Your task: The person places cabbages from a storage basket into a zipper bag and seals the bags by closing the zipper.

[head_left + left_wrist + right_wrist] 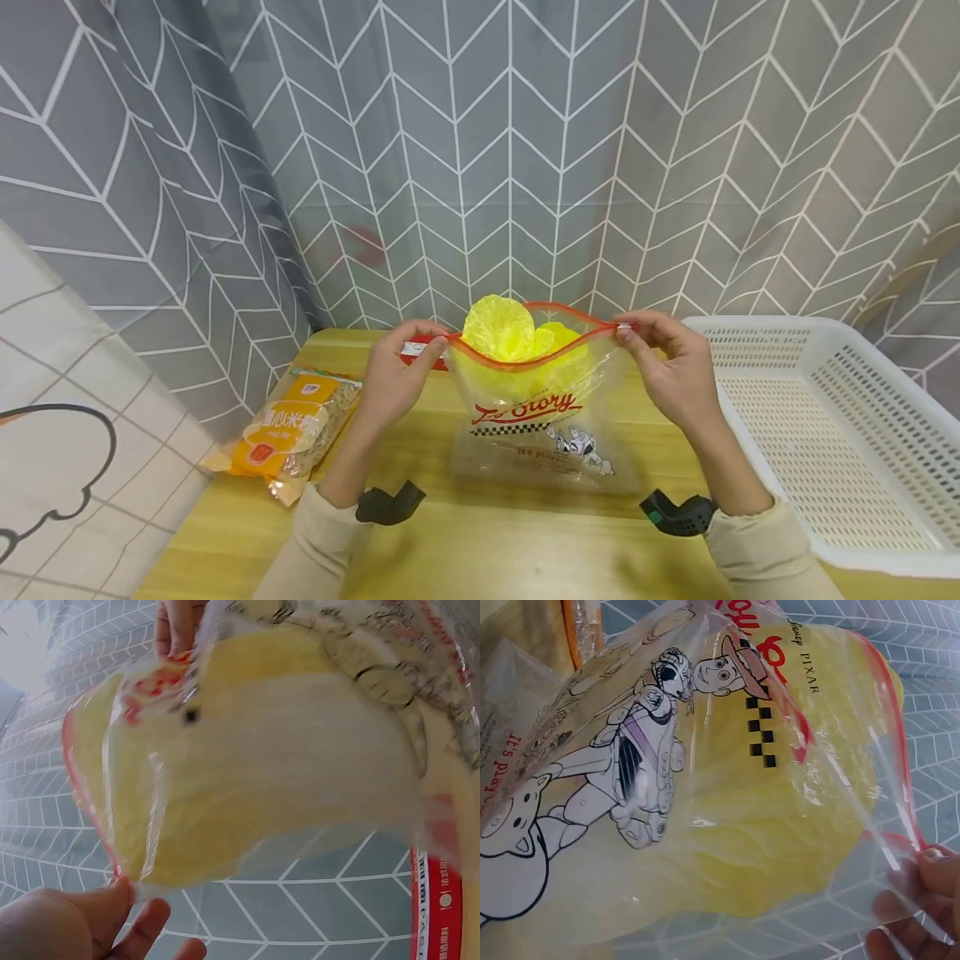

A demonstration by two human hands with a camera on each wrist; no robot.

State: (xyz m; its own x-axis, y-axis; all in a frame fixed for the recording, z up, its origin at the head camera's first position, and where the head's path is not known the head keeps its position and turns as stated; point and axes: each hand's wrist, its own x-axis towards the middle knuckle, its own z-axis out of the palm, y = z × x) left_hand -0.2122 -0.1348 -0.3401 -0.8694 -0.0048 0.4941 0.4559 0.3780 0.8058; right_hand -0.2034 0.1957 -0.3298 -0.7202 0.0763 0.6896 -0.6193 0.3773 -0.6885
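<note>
A clear zip bag (pixel 517 442) with a red zip edge and a cartoon print is held up over the wooden table, its mouth parted. Crinkled, translucent yellow pieces with rounded edges (pixel 497 327) fill the bag's upper part and stick out above the zip. My left hand (pixel 397 371) pinches the left corner of the mouth between thumb and finger. At the opposite corner my right hand (pixel 675 367) pinches the bag beside a small white slider (pixel 625 327). In the right wrist view, the right fingers (pixel 930 874) show at the red strip's end.
A red and white box (pixel 439 907) lies behind the left hand. An orange and clear packet of grains (pixel 296 429) rests at the table's left side. To the right is a white perforated plastic basket (pixel 795 433). A grey patterned curtain (pixel 525 167) hangs behind the table (pixel 480 550).
</note>
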